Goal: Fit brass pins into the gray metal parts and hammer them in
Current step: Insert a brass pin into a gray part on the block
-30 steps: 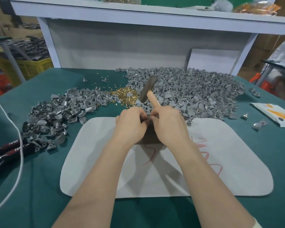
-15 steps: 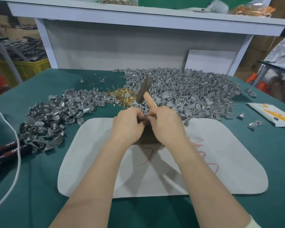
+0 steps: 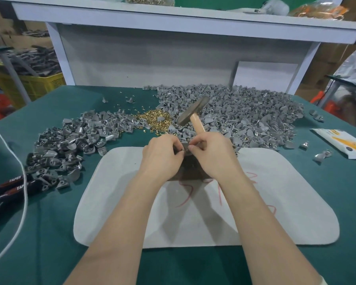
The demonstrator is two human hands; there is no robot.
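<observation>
Left hand pinched a gray part over the mat, right hand gripped the hammer, brass pins heaped at eleven o'clock.

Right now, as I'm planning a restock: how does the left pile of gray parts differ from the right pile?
The left pile is smaller and looser; the right pile is larger and denser. The left pile's parts look darker, the right pile's paler. Both lie on the green table cover, flanking the brass pins.
</observation>
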